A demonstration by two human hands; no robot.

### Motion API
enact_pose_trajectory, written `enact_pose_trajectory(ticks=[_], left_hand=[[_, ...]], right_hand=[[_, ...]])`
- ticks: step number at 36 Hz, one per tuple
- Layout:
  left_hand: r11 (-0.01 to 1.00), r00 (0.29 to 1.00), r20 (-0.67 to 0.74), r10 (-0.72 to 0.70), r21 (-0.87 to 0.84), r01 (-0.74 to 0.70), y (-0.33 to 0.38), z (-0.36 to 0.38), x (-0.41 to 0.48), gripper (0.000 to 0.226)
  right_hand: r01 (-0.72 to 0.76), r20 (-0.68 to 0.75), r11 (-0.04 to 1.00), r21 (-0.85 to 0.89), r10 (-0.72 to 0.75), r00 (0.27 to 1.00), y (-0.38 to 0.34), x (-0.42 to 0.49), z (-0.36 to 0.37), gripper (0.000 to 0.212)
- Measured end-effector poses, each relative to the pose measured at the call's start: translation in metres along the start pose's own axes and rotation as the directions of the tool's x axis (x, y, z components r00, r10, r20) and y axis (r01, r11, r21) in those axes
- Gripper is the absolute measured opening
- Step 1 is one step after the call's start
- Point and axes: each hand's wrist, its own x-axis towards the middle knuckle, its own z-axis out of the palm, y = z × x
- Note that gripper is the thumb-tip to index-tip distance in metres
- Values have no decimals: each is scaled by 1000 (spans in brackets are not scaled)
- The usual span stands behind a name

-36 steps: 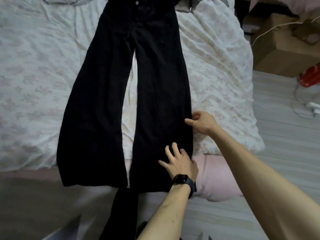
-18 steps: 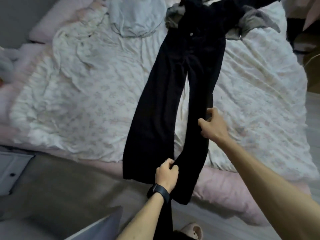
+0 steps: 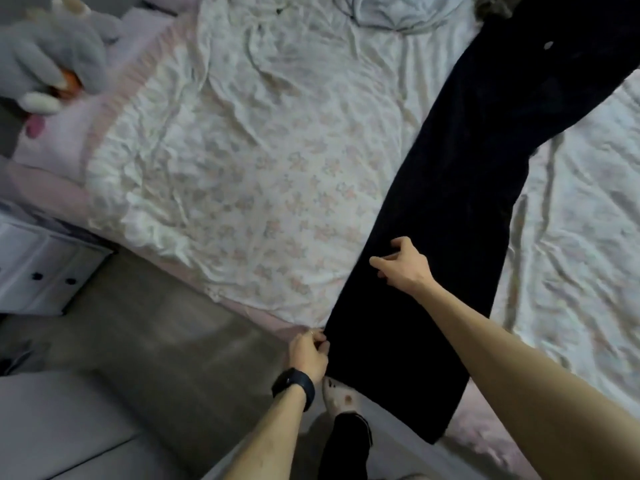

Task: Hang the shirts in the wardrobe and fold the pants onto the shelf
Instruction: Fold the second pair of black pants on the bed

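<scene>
Head view: the black pants [image 3: 467,202] are laid slantwise on the bed [image 3: 277,150], waist at 1 o'clock and hems at 6 o'clock, where they overhang the mattress edge. Their left edge near the hem is pinched by the left hand [image 3: 308,353]. The right hand [image 3: 403,270] is set higher on the same edge with thumb and forefinger spread and the other fingers curled; whether cloth is caught cannot be told.

If the hem end is pulled further, the overhanging cloth could probably be dragged to the floor, and uneven tension between the two hands could skew the layers into a crooked fold.

A slippered foot [image 3: 341,398] stands just under the hems and could be trodden on them. A pale garment [image 3: 398,12] lies at 12 o'clock, a plush toy [image 3: 52,53] at 10 o'clock and a drawer unit [image 3: 38,268] at 9 o'clock, all well apart. No wardrobe or shelf is seen.
</scene>
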Motion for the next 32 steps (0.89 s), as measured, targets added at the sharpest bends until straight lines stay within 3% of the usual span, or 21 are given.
enact_pose_trajectory(ticks=[5,9,11,14,16,19,22,26,32], left_hand=[[994,999,10,53,90,-53,-12,8,10,12],[955,993,51,105,275,-115,-21,2,13,3],[939,992,53,118,319,-129,-23,-2,11,5],[930,996,46,71,357,-83,-21,-8,8,15],[939,993,101,56,332,-86,-20,-14,10,19],[970,981,189,35,229,-79,-16,-24,14,19],[961,974,224,26,263,-86,-12,-28,17,21],[906,979,155,130,383,-181,3,-31,14,20],[794,940,133,313,507,-336,94,-34,4,26]], right_hand=[[-83,-102,996,-12,82,991,3,20,7,55],[-125,-123,988,-91,113,986,-9,31,8,22],[-75,-178,992,-100,56,982,-14,30,12,17],[58,-223,992,-111,-82,971,-16,22,23,19],[80,-173,980,-182,-112,979,-13,22,26,20],[13,-80,985,-174,-27,996,-6,26,23,22],[-39,-12,996,-81,38,999,-2,25,20,29],[-82,40,996,-41,84,996,4,11,8,43],[-113,-39,992,61,115,993,4,-19,-46,52]])
